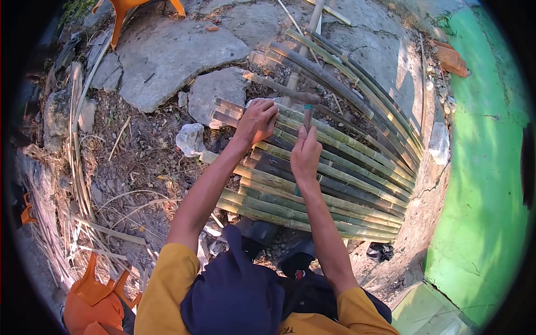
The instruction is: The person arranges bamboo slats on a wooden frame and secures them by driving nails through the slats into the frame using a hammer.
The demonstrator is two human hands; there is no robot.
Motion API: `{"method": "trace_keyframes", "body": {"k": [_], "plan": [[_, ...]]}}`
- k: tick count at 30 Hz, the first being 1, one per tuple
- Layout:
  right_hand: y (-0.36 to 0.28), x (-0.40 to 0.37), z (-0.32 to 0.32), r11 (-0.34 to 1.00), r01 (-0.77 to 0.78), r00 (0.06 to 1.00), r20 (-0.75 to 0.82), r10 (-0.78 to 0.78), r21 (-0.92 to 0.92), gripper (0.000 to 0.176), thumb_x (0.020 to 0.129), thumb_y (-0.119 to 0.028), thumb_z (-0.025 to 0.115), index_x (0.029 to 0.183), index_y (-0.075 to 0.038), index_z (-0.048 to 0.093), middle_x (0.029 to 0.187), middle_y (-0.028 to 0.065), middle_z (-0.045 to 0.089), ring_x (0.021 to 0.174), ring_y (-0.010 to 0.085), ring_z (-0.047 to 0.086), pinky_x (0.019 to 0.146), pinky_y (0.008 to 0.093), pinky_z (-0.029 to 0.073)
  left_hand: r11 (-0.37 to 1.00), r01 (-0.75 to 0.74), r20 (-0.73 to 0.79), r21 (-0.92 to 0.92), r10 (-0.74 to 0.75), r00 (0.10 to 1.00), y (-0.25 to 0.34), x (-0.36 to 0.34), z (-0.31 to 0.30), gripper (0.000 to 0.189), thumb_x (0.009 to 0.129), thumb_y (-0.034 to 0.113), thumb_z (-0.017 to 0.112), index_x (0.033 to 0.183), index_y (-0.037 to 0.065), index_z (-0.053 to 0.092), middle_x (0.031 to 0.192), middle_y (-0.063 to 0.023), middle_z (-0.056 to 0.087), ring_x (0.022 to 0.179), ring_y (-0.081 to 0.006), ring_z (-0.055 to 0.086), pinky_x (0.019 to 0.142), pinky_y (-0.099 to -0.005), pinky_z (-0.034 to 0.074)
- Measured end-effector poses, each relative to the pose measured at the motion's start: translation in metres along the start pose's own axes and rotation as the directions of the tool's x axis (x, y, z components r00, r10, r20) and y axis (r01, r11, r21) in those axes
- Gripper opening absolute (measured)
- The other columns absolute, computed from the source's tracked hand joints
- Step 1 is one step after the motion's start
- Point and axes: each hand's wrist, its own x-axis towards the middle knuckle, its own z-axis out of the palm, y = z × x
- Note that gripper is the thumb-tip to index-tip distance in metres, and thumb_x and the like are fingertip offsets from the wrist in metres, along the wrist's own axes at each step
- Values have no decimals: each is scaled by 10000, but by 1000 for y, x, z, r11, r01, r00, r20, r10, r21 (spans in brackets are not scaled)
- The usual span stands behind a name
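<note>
My right hand (306, 153) is wrapped round the handle of a hammer (308, 99), its head up and hovering over the bamboo. A teal band shows just below the hammer head. To its left, my left hand (258, 120) rests at the near-left ends of the split bamboo slats (346, 195), fingers curled down and closed. What those fingers pinch is hidden. The green and brown slats fan out side by side, drawing together towards the right. Under the upper slats runs a bamboo crosspiece (304, 50).
Broken concrete slabs (173, 61) and rubble cover the ground. A white rock (191, 139) lies left of the slats. Long thin bamboo strips (78, 151) are heaped at the left. Orange plastic chairs (94, 293) stand lower left and at the top. Green painted paving (480, 167) borders the right.
</note>
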Motion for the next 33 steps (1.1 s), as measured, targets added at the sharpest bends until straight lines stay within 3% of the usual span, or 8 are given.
{"method": "trace_keyframes", "body": {"k": [4, 6, 14, 16, 18, 26, 28, 33], "plan": [[0, -9, 2, 1000, -10, 997, -76, 11, 14, 252, 1089, -246, 497, 1035, -1, 479, 712, 319, 619, 698, 544, 624, 566, 595, 389, 1000, 8, 15, -12, -8, 1000, -1, 0, -1, 129, 877, 84, 705, 980, 9, 679, 1106, -147, 685, 1099, -342, 641, 996, -450, 484], [26, -3, 16, 990, -5, 999, 34, 10, -139, 253, 1088, -236, 497, 1018, 7, 482, 702, 320, 611, 684, 540, 620, 560, 597, 387, 1000, -12, -5, -12, 12, 1000, -2, 2, 0, 126, 880, 80, 704, 980, 7, 681, 1110, -148, 686, 1092, -343, 644, 993, -449, 486], [-11, -7, -5, 998, -55, 998, 11, 54, 37, 246, 1095, -212, 481, 1041, 27, 489, 680, 305, 599, 685, 518, 630, 543, 578, 386, 1000, 19, -10, -24, -19, 1000, -2, 0, 1, 123, 881, 75, 703, 982, 6, 691, 1091, -148, 691, 1081, -345, 648, 990, -447, 489], [3, -14, 15, 1000, -1, 998, -57, -1, -24, 253, 1093, -219, 479, 1060, 31, 485, 689, 314, 602, 702, 531, 630, 567, 595, 392, 1000, 10, -5, -17, -10, 1000, -2, 1, 0, 122, 879, 73, 702, 982, 9, 693, 1088, -146, 691, 1079, -346, 649, 984, -447, 491], [28, -6, 31, 990, 15, 998, 67, -5, -139, 273, 1089, -227, 481, 1035, 41, 499, 695, 324, 602, 719, 548, 627, 597, 614, 396, 1000, -6, -16, -12, 6, 1000, -4, 3, 1, 120, 879, 73, 701, 980, 9, 691, 1084, -145, 689, 1076, -348, 649, 982, -447, 491], [-11, -11, 12, 987, -134, 987, -76, 141, 94, 301, 1087, -255, 497, 1023, 38, 517, 717, 321, 619, 694, 546, 622, 589, 608, 396, 999, 1, -10, -34, -1, 1000, -5, -1, 2, 110, 884, 73, 687, 977, 13, 680, 1067, -146, 677, 1066, -352, 644, 979, -450, 489], [23, -10, 34, 980, -78, 996, 26, 84, -185, 299, 1087, -264, 496, 1041, 31, 515, 736, 328, 630, 712, 553, 624, 601, 616, 402, 1000, -14, -19, -25, 13, 1000, -4, 0, 1, 117, 887, 78, 684, 985, 14, 677, 1068, -142, 674, 1067, -346, 643, 985, -447, 487], [-4, 0, 11, 976, -179, 974, 115, 193, -126, 291, 1084, -250, 488, 1048, 38, 511, 745, 355, 635, 771, 574, 632, 651, 658, 415, 999, -15, -18, -28, 14, 1000, -5, -1, 1, 114, 889, 82, 680, 981, 14, 673, 1060, -133, 669, 1058, -337, 638, 973, -443, 479]]}}
